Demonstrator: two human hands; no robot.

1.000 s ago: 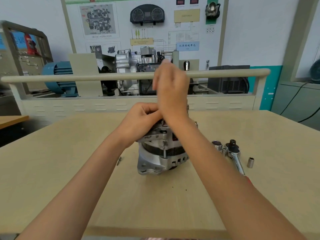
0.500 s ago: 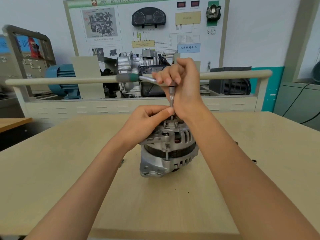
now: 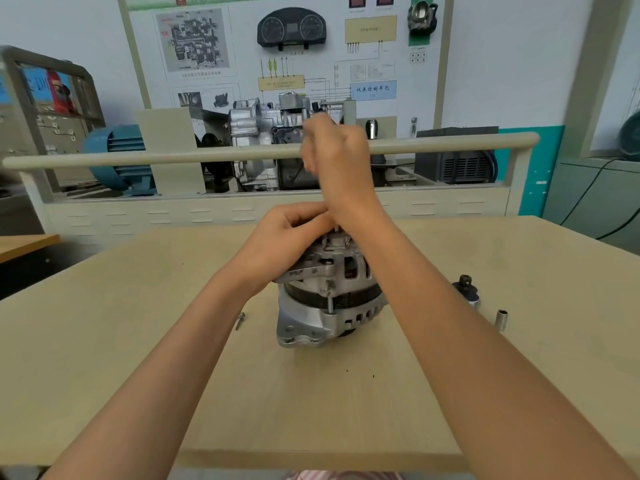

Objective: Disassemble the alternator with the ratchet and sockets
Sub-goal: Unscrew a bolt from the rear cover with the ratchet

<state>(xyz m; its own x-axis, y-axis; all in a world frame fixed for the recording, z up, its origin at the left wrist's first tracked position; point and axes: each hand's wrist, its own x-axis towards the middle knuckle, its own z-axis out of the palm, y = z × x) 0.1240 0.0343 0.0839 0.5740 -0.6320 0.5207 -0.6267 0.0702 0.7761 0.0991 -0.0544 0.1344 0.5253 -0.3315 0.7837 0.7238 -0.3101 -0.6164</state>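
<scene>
Head view: right hand (image 3: 337, 157) fisted, tool now hidden; left hand (image 3: 291, 237) still gripping alternator (image 3: 325, 299) top.

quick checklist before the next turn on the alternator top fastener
1. Alternator standing upright on the table: ok.
2. Left hand steadying its top: ok.
3. Right hand gripping a tool above it: ok.
4. Tool seated on the fastener: cannot tell, hands hide it.
5. Spare socket clear of the arms, on the table to the right: ok.
6. Loose screw apart from the alternator: ok.
</scene>
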